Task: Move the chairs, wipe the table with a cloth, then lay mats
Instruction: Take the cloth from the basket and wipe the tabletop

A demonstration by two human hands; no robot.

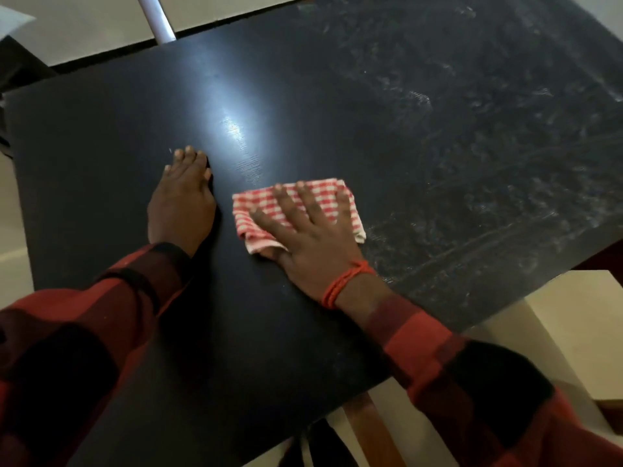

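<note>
A folded red-and-white checked cloth (340, 200) lies on the black table (101, 136). My right hand (306, 234) presses flat on the cloth with straight, spread fingers. My left hand (182, 203) rests flat on the bare tabletop just left of the cloth, fingers together, holding nothing. The table's left part looks dark and shiny with a light glare; its right part is covered in pale dusty streaks. No chair or mat is plainly visible.
A white pole (156, 18) stands beyond the table's far edge. Pale floor (84, 32) shows around the table. A light box-like object (580, 325) sits low at the right, past the table's near corner. A brown wooden bar (367, 429) shows under the near edge.
</note>
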